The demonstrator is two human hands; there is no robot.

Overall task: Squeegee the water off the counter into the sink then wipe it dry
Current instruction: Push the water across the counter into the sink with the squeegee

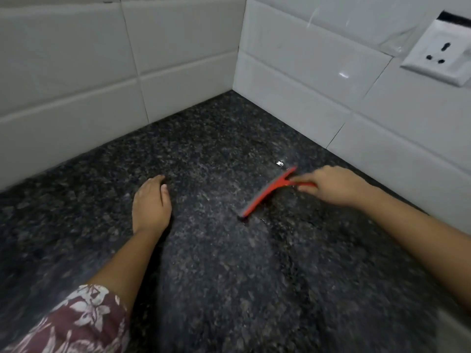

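My right hand (331,186) grips the handle of a red squeegee (267,193), whose blade lies slantwise on the dark speckled granite counter (216,276). A wet sheen and a small bright glint of water (279,163) show just beyond the blade's far end. My left hand (151,203) rests flat on the counter to the left of the squeegee, fingers together, holding nothing. No sink and no cloth are in view.
White tiled walls (178,59) meet in a corner behind the counter. A white wall socket (438,53) sits high on the right wall. A floral maroon sleeve (76,324) covers my left upper arm at the bottom left.
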